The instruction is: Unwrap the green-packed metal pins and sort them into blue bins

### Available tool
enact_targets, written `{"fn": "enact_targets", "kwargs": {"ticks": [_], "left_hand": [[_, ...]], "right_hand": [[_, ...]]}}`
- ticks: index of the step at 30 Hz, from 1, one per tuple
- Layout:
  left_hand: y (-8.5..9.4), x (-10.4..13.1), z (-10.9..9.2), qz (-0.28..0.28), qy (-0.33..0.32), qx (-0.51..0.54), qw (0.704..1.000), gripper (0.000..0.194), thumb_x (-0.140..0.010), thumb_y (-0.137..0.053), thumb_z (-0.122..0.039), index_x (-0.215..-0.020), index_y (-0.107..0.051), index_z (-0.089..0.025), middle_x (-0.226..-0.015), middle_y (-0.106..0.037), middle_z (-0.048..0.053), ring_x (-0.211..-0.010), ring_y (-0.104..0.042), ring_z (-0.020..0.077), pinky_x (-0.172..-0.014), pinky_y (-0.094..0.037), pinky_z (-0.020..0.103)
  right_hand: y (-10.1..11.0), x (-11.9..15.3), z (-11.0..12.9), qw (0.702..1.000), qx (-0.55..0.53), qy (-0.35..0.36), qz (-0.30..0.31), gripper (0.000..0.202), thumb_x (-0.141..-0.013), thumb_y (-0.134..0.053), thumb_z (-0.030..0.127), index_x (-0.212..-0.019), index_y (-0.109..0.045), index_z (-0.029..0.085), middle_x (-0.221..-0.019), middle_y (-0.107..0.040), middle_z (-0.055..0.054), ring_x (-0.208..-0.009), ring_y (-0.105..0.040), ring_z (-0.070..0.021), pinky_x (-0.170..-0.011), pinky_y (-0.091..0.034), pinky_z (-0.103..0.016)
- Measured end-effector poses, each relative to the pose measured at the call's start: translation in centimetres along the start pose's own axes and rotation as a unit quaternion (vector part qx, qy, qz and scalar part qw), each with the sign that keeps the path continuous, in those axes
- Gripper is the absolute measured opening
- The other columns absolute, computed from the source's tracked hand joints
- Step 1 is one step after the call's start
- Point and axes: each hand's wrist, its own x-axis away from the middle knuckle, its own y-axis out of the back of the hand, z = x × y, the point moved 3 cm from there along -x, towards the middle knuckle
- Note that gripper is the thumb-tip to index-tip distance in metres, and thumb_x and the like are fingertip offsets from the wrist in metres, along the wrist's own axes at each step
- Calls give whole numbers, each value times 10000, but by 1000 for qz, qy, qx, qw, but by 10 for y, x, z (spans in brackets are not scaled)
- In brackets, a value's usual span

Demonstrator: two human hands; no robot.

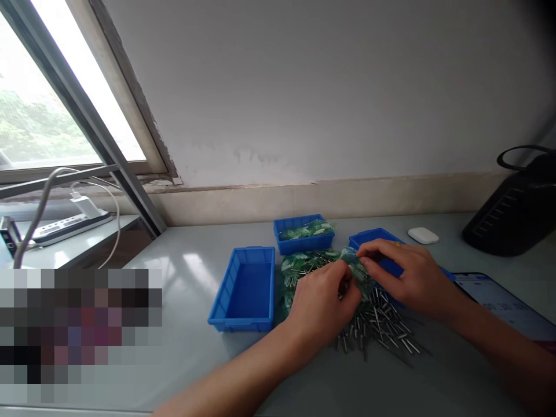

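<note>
My left hand [324, 298] is closed, its thumb and fingers curled together at the edge of a small clear and green plastic bag [351, 255]. From the other side, my right hand [402, 275] pinches the same bag between thumb and fingertips. Under and in front of both hands lies a loose pile of thin metal pins [386, 321] that look like blind rivets. More green-printed bags [289, 266] lie behind my left hand, with pins scattered over them. My fingers hide part of the held bag.
To the left stands a blue bin [212, 318] with nothing in it. Another blue bin [304, 249] behind holds green bags; a third blue bin [376, 234] is partly behind my right hand. A phone [499, 301], a white case [423, 235] and a black bottle [512, 208] sit right.
</note>
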Motion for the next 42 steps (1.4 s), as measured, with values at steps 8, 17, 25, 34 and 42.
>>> {"fn": "enact_targets", "kwargs": {"ticks": [8, 17, 25, 34, 42], "left_hand": [[-2, 2, -3, -3, -14, -8, 1000, 101, -773, -459, -160, -674, -445, -176, -630, -504, -22, -573, -431, 100, -507, -265, 213], [5, 0, -4, -19, -12, 0, 1000, 115, -856, -422, -202, -800, -522, -186, -712, -557, -6, -619, -481, 108, -522, -302, 219], [4, 0, 0, 3, 15, 26, 1000, 190, -901, -383, -294, -931, -546, -200, -587, -524, -41, -488, -428, 85, -449, -251, 207], [5, 1, -3, -14, -9, 22, 1000, 148, -865, -415, -229, -884, -556, -186, -560, -511, -40, -465, -427, 78, -442, -253, 198], [5, 1, -4, -29, -21, -9, 999, 134, -849, -429, -219, -858, -559, -188, -571, -542, -38, -471, -455, 79, -457, -274, 202]], "right_hand": [[0, -3, 7, 992, -33, 2, 119, 167, -849, -456, 271, -973, -566, 255, -900, -638, -18, -764, -594, -157, -633, -474, -279], [2, -5, 3, 992, -57, -30, 108, 126, -875, -440, 279, -855, -557, 237, -751, -594, -9, -605, -520, -131, -531, -399, -259], [2, -4, 5, 994, -64, -33, 77, 115, -867, -447, 269, -831, -550, 232, -696, -570, 1, -571, -509, -122, -502, -372, -252], [4, -4, 9, 994, -74, -17, 74, 106, -863, -448, 245, -820, -545, 234, -682, -569, 3, -558, -506, -120, -498, -379, -255], [4, -3, 10, 995, -72, -21, 65, 98, -855, -455, 243, -813, -543, 233, -667, -560, 13, -566, -503, -117, -513, -383, -252]]}}
